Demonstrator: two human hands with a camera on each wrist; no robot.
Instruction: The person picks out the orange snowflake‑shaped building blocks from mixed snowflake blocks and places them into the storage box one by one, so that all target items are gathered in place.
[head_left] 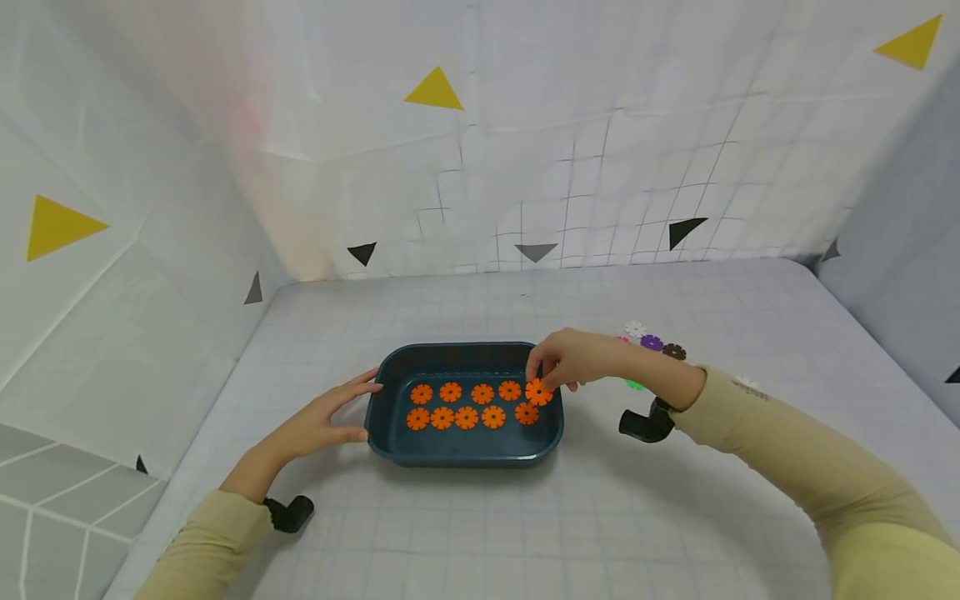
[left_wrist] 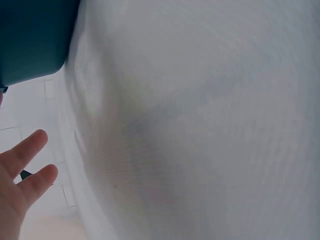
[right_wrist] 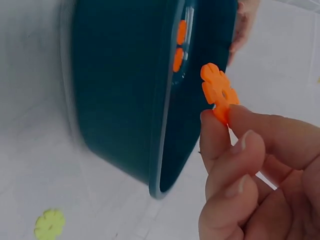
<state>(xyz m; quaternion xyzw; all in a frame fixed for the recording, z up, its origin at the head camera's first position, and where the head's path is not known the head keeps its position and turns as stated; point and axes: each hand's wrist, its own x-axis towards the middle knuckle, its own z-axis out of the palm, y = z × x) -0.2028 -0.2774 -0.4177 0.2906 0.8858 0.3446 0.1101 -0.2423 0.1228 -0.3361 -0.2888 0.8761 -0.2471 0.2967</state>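
A dark teal tray (head_left: 465,460) stands on the table, with several orange notched discs (head_left: 467,417) lying flat in two rows on its floor. Thumb and fingertip of my right hand (head_left: 573,357) pinch another orange disc (right_wrist: 218,90) by its edge, over the tray's right end. In the right wrist view this disc is tilted and held above the rim. My left hand (head_left: 324,423) is at the tray's left end, its fingers (head_left: 358,387) spread and fairly straight along the rim. The left wrist view shows two extended fingers below the tray's corner (left_wrist: 35,45).
Beyond my right forearm lie loose discs: white (head_left: 635,329), purple (head_left: 652,342), brown (head_left: 674,352) and green (head_left: 636,384), partly hidden by the arm. A yellow-green disc (right_wrist: 50,224) lies near the tray in the right wrist view. White sheeted walls (head_left: 525,167) enclose the table.
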